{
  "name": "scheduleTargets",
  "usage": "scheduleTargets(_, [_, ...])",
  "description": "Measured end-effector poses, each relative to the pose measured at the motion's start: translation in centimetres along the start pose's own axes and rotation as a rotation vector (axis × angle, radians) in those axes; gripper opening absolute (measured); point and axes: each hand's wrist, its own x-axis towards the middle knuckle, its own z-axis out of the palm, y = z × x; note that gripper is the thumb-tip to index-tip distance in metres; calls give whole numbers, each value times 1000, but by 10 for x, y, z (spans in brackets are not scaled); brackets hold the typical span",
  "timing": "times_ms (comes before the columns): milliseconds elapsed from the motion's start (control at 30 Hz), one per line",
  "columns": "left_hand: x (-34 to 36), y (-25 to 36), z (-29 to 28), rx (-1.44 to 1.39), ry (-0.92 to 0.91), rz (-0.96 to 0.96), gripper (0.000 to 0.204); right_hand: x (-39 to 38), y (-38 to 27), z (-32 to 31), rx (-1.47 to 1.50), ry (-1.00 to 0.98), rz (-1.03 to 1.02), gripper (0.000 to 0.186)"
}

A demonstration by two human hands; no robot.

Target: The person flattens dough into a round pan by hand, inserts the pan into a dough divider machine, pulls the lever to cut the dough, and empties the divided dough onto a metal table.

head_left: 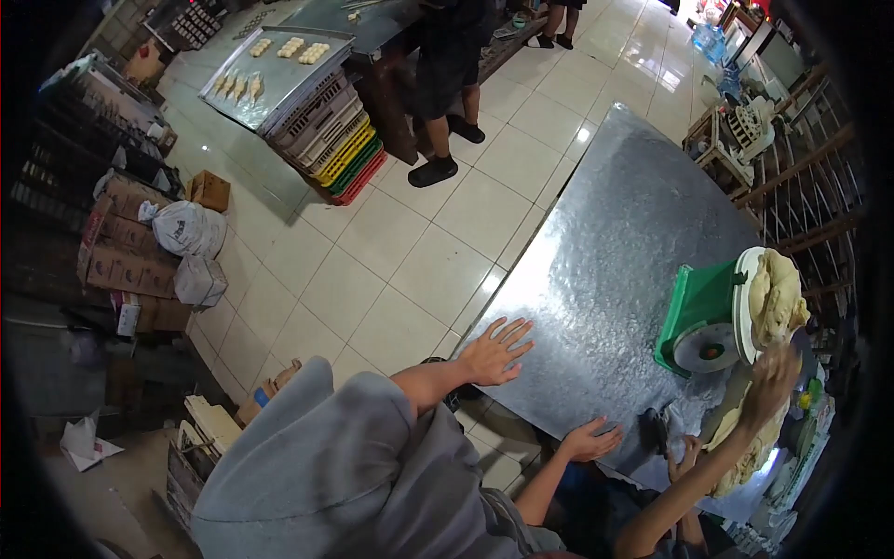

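Grey shirt (317,456) nearest me, I see left hand (495,354) and right hand (590,441), both spread and grasping nothing, on the metal table (596,270) beneath them, best laid flat, clear of the green scale's (684,303) dough (778,293).

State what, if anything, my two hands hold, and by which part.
Nothing is held: the left hand and the right hand rest open on the shiny grey metal tabletop.

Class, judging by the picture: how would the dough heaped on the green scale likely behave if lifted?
The dough would probably sag and flop, since it lies in soft, rounded folds. It may be fairly heavy, given its thick bulk atop the scale. Rolling seems unlikely: its shape is lumpy and uneven.
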Motion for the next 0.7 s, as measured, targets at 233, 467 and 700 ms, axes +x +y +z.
scheduleTargets(233, [-5,-3,7,-28,31,11,50,-13,-4,6,-43,91,75,52])
scheduleTargets(467, [-9,-14,19,-117,129,166,39,-30,-12,-2,-89,-24,127,53])
scheduleTargets(700, [-23,-50,7,-230,36,475,36,-105,-52,-3,0,-2,132,49])
